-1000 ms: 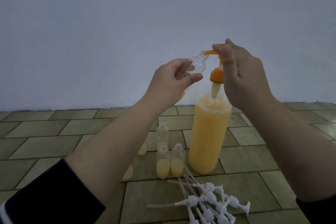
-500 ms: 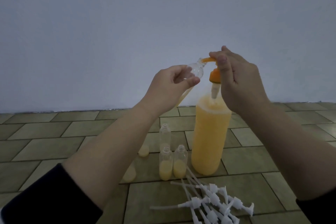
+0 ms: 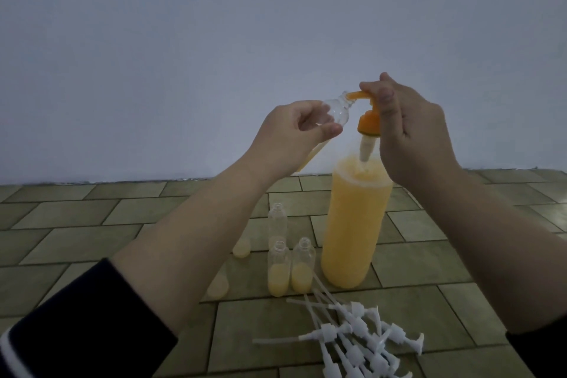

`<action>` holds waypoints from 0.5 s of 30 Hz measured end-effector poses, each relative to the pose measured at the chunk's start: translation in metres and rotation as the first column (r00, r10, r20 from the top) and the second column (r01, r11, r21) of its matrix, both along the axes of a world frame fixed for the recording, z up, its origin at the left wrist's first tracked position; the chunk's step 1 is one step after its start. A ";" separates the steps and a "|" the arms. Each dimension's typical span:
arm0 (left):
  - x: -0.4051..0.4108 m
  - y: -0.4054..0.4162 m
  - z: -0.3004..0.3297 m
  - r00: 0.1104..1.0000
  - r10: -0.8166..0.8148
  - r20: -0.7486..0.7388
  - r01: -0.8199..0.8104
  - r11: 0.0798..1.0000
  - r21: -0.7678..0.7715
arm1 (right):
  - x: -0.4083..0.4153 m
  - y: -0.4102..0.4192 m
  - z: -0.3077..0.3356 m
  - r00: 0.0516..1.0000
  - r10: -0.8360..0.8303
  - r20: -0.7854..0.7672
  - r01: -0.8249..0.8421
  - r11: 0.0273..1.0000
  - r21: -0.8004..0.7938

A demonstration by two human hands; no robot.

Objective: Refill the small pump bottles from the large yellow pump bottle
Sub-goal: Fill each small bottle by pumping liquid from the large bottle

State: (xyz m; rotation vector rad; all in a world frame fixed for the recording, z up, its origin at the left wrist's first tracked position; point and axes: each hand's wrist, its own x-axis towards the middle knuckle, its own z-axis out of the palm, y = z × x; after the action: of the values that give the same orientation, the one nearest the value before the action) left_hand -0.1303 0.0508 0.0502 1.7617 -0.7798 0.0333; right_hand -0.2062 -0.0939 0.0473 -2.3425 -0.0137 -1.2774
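Dim, flat, bluish light fills the scene, and no clear source shows. Shadows on the tiled floor (image 3: 92, 224) are faint and soft. The picture is grainy and slightly soft, and wide-angle distortion bends the tile lines near the edges.

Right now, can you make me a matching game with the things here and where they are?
Things:
1. small bottle
2. big yellow bottle
3. white pumps
4. orange pump

Places:
A. lying in a pile on the tiled floor
B. held tilted in the left hand
C. under the fingers of the right hand
D. standing upright on the floor

Pairs: 1-B, 2-D, 3-A, 4-C
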 end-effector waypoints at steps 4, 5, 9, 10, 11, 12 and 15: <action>-0.002 0.000 0.009 1.000 -0.006 0.012 0.006 1.000 -0.015 | -0.001 -0.001 0.009 0.999 -0.031 0.020 0.031 0.999 -0.019; -0.002 0.000 0.010 1.000 -0.009 0.008 0.010 1.000 -0.019 | 0.000 -0.001 0.008 0.999 -0.031 0.042 0.033 0.999 -0.029; 0.000 -0.001 0.003 1.000 0.003 -0.001 -0.003 1.000 0.001 | 0.006 0.001 -0.004 0.997 -0.039 0.072 0.042 0.999 -0.028; 0.000 0.000 0.001 1.000 0.006 -0.006 -0.006 1.000 0.009 | 0.007 0.002 -0.006 0.997 -0.039 0.065 0.040 0.999 -0.028; 0.000 0.000 0.000 1.000 0.005 -0.018 -0.004 1.000 0.011 | 0.007 0.003 -0.007 0.998 -0.037 0.055 0.038 0.999 -0.027; 0.000 0.001 -0.001 1.000 0.003 -0.026 -0.003 1.000 0.008 | 0.006 0.004 -0.007 0.998 -0.034 0.045 0.035 0.999 -0.027; -0.002 0.002 0.004 1.000 0.006 -0.007 -0.006 1.000 0.011 | 0.000 0.003 0.000 0.999 -0.019 0.032 0.021 0.999 -0.035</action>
State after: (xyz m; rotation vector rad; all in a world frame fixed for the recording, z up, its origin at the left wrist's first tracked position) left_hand -0.1326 0.0524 0.0538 1.7735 -0.7711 0.0266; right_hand -0.2061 -0.0906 0.0477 -2.3575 -0.0236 -1.3347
